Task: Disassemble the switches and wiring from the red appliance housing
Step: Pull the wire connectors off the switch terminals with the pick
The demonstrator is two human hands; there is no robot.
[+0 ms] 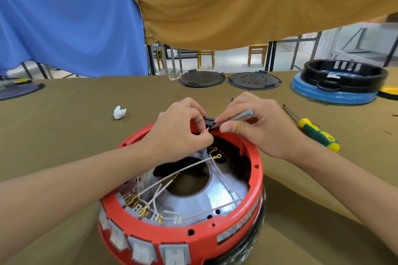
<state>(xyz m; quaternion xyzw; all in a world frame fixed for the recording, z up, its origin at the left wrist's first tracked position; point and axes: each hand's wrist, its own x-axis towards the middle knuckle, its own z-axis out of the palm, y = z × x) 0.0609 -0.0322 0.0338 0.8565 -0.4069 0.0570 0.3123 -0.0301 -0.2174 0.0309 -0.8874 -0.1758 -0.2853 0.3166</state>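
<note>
The round red appliance housing (256, 175) sits upside down in front of me, its shiny metal inside exposed. White wires (189, 167) with brass terminals cross the inside. A row of grey rocker switches (142, 251) lines its near outer wall. At the far rim sits a small black socket part (209, 122). My left hand (181, 127) pinches that part and a brass terminal at the rim. My right hand (254, 127) grips a grey metal tool (244, 114) whose tip meets the black part.
A green-and-yellow screwdriver (316, 132) lies right of the housing. A white crumpled wad (119, 112) lies to the left. Two dark round plates (201, 79) and a black ring on a blue base (342, 84) stand at the back. Cloths hang above.
</note>
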